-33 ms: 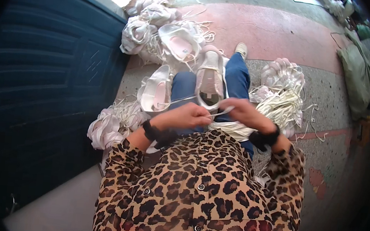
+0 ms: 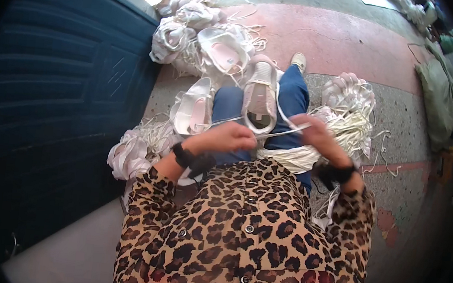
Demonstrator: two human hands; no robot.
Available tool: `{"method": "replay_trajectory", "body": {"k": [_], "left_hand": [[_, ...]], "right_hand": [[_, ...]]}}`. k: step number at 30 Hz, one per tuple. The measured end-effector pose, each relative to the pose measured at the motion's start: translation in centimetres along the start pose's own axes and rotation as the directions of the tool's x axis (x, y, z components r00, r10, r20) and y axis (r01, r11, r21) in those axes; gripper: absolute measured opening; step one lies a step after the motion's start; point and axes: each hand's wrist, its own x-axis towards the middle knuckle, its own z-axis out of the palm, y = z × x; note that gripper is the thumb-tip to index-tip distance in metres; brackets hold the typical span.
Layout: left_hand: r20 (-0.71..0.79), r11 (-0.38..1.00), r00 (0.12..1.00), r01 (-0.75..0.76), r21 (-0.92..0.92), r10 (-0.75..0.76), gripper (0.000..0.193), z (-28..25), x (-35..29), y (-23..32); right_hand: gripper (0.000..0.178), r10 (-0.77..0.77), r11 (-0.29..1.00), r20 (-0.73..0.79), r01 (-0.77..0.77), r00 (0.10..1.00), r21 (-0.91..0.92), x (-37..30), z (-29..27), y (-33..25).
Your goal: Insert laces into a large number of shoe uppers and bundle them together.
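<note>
A pale pink and white sneaker (image 2: 260,97) rests between my thighs, its toe pointing away and its opening toward me. Just in front of that opening, a white shoelace (image 2: 279,134) is stretched between my hands. My left hand (image 2: 233,137) is closed on it, knuckles up. Slightly farther out, my right hand (image 2: 317,134), a little blurred, pinches the lace near its fingertips. Another stretch of lace runs from the shoe's right side to the right hand. A bundle of cream laces (image 2: 290,159) lies across my lap.
White-pink shoe uppers (image 2: 191,108) stand at my left leg, with a heap (image 2: 176,36) beyond and a pile (image 2: 127,154) nearer. Right of my leg are more uppers (image 2: 348,90) and laces (image 2: 348,126). A dark blue panelled door (image 2: 61,104) borders the left; a green sack (image 2: 441,96) stands far right.
My right hand has moved right and slightly up, away from the left hand. More lace now shows taut between them. My left hand has barely moved.
</note>
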Motion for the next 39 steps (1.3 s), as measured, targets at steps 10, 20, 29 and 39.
{"method": "replay_trajectory", "body": {"k": [10,20,29,39], "left_hand": [[-0.583,0.863,0.697,-0.103,0.495,0.418,0.021,-11.0,9.7,-6.0],[-0.528,0.748,0.733,0.039,0.663,0.429,0.012,-9.8,13.9,-5.4],[-0.467,0.747,0.852,-0.467,-0.473,0.237,0.027,-16.1,-2.8,2.4],[-0.688,0.234,0.409,-0.911,-0.338,0.599,0.037,-18.5,-21.0,3.8]], "right_hand": [[0.028,0.363,0.574,-0.892,0.690,0.268,0.441,-27.0,-22.7,1.6],[0.047,0.497,0.581,-0.816,0.585,0.296,0.566,-29.9,-22.1,3.5],[0.030,0.596,0.567,-0.756,0.525,0.270,0.635,-29.8,-20.2,7.7],[0.028,0.344,0.637,-0.788,0.489,0.511,0.596,-35.8,-25.2,8.9]]}}
